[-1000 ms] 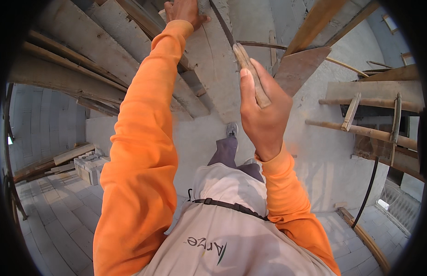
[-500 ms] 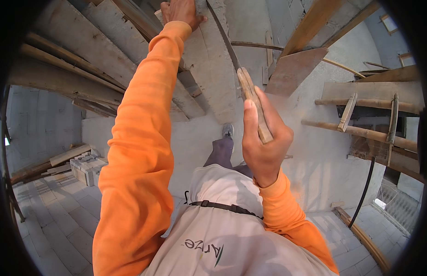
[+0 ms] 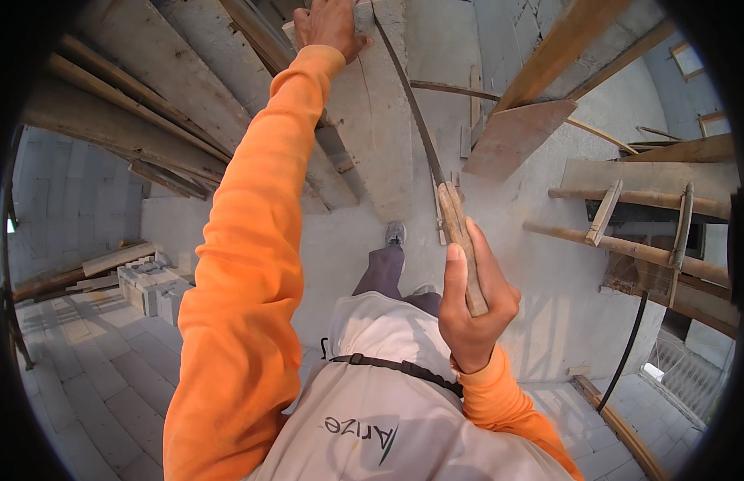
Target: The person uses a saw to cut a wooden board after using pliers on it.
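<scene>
grey floor below, right fingers clasping the saw have drawn back; left fingers touch board, grip unclear.

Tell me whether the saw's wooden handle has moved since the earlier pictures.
Yes, toward you: the wooden handle was beside the reddish-brown panel one second ago, and now sits below that panel's lower edge in the view.

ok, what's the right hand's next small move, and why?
Probably a push away from the body: the right hand holds the saw handle near the waist, with much of the dark blade showing between it and the pale board's far end. The left hand rests on the pale board, which likely steadies it.
</scene>
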A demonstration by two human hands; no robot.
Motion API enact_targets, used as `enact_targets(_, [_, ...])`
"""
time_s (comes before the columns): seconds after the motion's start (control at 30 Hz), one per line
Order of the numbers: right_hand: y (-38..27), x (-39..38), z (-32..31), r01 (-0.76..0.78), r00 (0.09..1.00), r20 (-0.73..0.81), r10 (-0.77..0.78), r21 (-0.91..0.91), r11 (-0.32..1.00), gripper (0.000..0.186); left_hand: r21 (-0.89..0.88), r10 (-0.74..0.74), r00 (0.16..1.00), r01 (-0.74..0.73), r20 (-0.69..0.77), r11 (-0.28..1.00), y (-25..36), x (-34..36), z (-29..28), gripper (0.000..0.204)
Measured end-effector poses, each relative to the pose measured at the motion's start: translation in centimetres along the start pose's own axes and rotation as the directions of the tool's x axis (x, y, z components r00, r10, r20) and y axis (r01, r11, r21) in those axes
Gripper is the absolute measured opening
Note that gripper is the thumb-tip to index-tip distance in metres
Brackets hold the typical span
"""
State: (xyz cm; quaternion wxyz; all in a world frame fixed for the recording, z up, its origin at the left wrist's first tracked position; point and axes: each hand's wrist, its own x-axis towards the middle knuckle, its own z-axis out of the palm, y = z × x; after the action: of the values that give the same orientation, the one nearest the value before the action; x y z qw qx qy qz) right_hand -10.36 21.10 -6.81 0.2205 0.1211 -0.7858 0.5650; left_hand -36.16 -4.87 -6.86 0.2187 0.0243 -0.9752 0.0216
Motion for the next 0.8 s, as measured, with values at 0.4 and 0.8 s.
enact_targets(0.4, [-1.2, 0.7, -0.9, -0.046, 0.999, 0.016, 0.045, 0.037, 0.998, 0.029, -0.009, 0.018, 1.000, -0.018, -0.013, 1.000, 0.3, -0.1, 0.1, 0.063])
enact_targets(0.8, [-1.0, 4.2, 1.3, -0.097, 0.995, 0.006, 0.097, 0.086, 0.992, 0.031, -0.027, 0.066, 0.998, -0.066, -0.002, 0.997, 2.4, -2.3, -1.9, 0.067])
